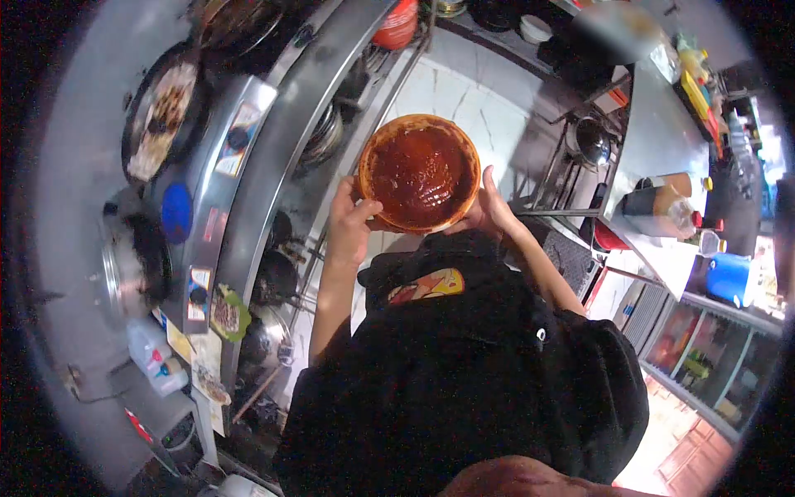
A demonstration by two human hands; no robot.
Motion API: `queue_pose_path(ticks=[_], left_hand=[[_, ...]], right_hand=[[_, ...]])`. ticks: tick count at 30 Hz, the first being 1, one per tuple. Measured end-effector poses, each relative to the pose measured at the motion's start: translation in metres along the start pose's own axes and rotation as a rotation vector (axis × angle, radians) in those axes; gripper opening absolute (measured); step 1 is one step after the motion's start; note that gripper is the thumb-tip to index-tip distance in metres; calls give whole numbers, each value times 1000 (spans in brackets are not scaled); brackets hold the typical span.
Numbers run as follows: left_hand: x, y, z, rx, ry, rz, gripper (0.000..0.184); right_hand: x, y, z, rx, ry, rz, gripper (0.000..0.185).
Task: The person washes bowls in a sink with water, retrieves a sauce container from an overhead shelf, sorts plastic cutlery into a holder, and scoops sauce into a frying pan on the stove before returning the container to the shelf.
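Near the centre of the head view is a round orange-brown bowl with glossy dark red sauce in it. My left hand holds the bowl's lower left side, its thumb near the rim and its other fingers partly under the bowl. On the lower right side, my right hand supports the bowl with the thumb raised beside the rim; its other fingers are mostly hidden beneath. The bowl is in front of my black top, above the white floor.
At left runs a metal stove counter with a large pan and a pot. A metal table at right holds bottles. Pans sit on lower shelves on both sides. A glass-fronted fridge stands lower right.
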State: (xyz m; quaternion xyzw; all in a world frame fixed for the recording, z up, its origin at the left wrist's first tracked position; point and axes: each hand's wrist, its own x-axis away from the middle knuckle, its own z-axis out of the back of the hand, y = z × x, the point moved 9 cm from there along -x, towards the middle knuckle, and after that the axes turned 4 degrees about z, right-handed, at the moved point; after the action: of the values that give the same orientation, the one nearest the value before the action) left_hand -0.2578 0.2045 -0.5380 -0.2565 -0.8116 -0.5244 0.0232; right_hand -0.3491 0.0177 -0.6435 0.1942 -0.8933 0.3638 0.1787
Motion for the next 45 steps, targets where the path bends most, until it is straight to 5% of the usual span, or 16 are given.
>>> queue_pose_path(ticks=[5, 11, 18, 21, 25, 31, 38, 42, 44, 45], left_hand=[[-40, -27, -96, -103, -149, -3, 33], [-104, -44, -198, -198, -393, 158, 24], [-210, -65, -294, -403, -421, 121, 19], [-258, -63, -340, -419, -416, 96, 18], [-343, -72, -373, -493, -441, 77, 17], [-426, -57, -451, -456, -509, 166, 17], [-505, -34, -538, -484, -560, 27, 15], [-545, -22, -580, -585, -425, 40, 13], [-566, -9, -599, -776, -410, -115, 15], [-572, -3, -606, -798, -358, -104, 15]], right_hand=[[23, -49, 96, 50, 184, 273, 89], [65, -110, 132, -51, 353, 277, 80], [47, -186, 202, -133, 490, 403, 82], [4, -199, 264, -150, 390, 368, 77], [-26, -263, 281, -219, 499, 448, 77], [-60, -358, 307, -311, 369, 481, 78], [-93, -456, 392, -222, 409, 505, 87], [-80, -520, 423, 205, 497, 452, 81], [-51, -561, 476, 982, 713, 254, 70], [-17, -591, 496, 1126, 838, 214, 60]])
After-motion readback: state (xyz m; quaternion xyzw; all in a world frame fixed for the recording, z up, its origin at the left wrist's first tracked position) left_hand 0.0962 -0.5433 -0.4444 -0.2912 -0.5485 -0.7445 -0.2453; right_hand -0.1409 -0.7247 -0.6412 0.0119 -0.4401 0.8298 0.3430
